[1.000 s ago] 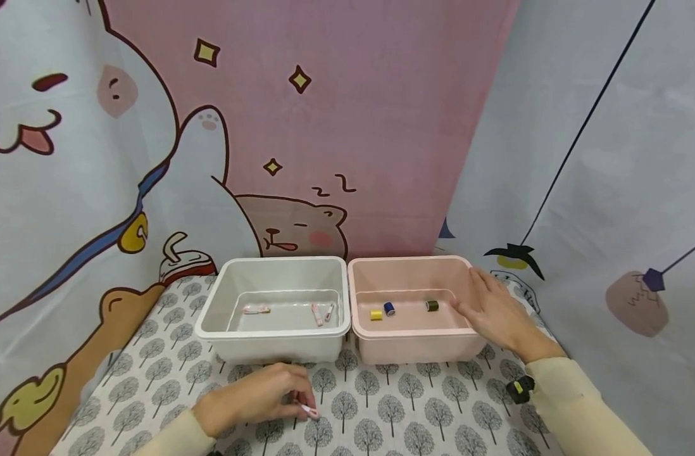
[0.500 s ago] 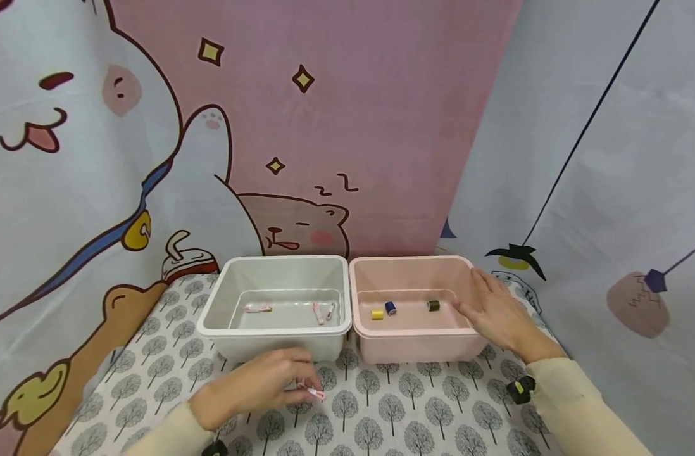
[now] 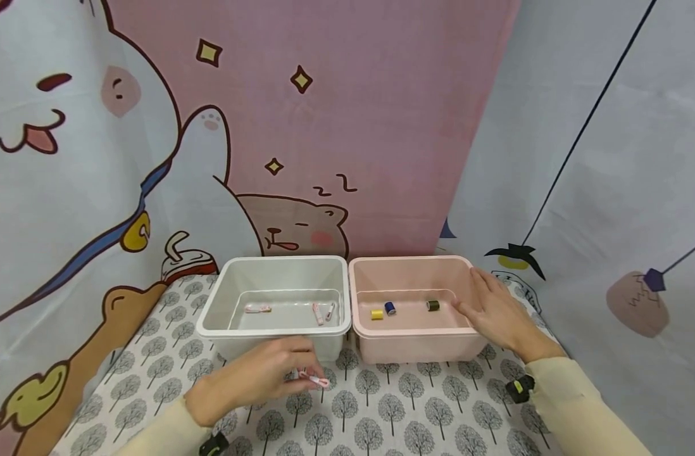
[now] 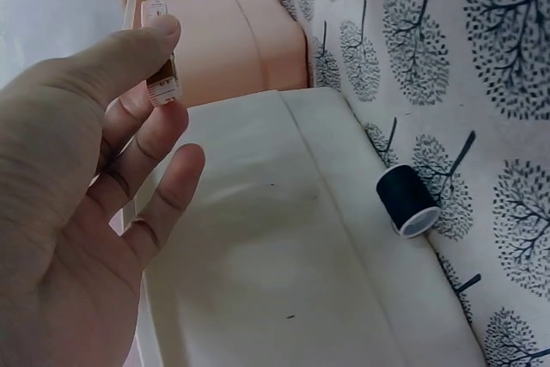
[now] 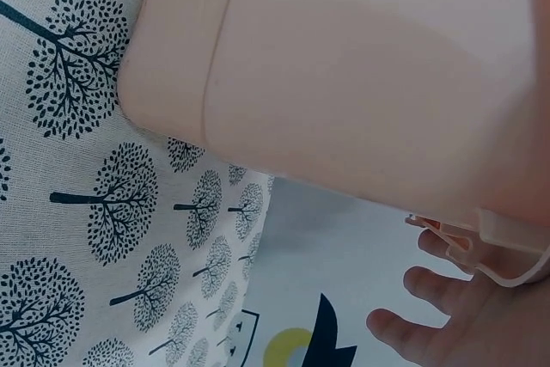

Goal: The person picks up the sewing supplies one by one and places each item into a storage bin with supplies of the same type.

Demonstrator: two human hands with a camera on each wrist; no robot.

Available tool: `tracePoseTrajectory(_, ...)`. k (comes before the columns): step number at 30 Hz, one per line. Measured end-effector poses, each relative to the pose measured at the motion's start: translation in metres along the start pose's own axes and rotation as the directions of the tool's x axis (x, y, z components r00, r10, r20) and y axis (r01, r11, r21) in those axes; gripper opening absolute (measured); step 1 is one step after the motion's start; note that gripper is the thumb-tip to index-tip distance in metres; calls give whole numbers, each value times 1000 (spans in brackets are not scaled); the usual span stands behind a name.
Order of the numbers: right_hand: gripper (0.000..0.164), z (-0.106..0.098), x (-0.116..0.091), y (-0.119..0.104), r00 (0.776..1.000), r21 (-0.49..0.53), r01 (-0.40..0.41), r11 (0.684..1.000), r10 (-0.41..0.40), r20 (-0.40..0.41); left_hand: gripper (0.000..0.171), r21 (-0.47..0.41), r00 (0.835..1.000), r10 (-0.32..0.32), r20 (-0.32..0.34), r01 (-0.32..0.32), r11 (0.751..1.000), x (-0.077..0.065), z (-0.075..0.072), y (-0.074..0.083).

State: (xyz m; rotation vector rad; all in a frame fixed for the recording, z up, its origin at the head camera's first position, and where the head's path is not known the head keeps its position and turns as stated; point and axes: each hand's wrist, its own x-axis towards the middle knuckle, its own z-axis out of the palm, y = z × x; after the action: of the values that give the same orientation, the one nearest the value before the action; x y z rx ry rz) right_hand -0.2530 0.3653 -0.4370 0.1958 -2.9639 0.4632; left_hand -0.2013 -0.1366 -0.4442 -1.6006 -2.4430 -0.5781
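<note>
My left hand [image 3: 262,373] pinches a small rolled-up measuring tape [image 3: 313,379], white with pinkish-red print, between thumb and fingers. It is in front of the white bin [image 3: 273,332]; in the left wrist view, tick marks show on the tape [image 4: 163,90]. A black thread spool [image 4: 406,199] lies on the cloth against that bin's base; the left hand hides it in the head view. My right hand [image 3: 498,313] holds the right rim of the pink bin [image 3: 416,332], thumb inside. Its other fingers [image 5: 430,290] reach outside the wall in the right wrist view.
Several similar tapes [image 3: 258,309] lie in the white bin. Inside the pink bin are a yellow spool [image 3: 376,315], a blue spool [image 3: 390,308] and a dark green spool [image 3: 433,305]. Both bins stand side by side on a tree-print cloth [image 3: 393,405], before a cartoon curtain [image 3: 381,126].
My left hand has risen from the cloth with the measuring tape and moved up toward the white bin's front wall. The right hand has stayed on the pink bin's rim.
</note>
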Motion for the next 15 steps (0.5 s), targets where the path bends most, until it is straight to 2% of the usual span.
tracePoseTrajectory(8, 110, 1, 1, 1, 1000, 13, -4, 1000, 4, 0, 20, -5, 999, -31, 13, 31, 1000, 6, -8, 7)
tracePoseTrajectory(15, 111, 1, 0, 0, 1000, 13, -3, 1000, 3, 3, 19, 5, 998, 4, -55, -4, 1000, 16, -22, 8)
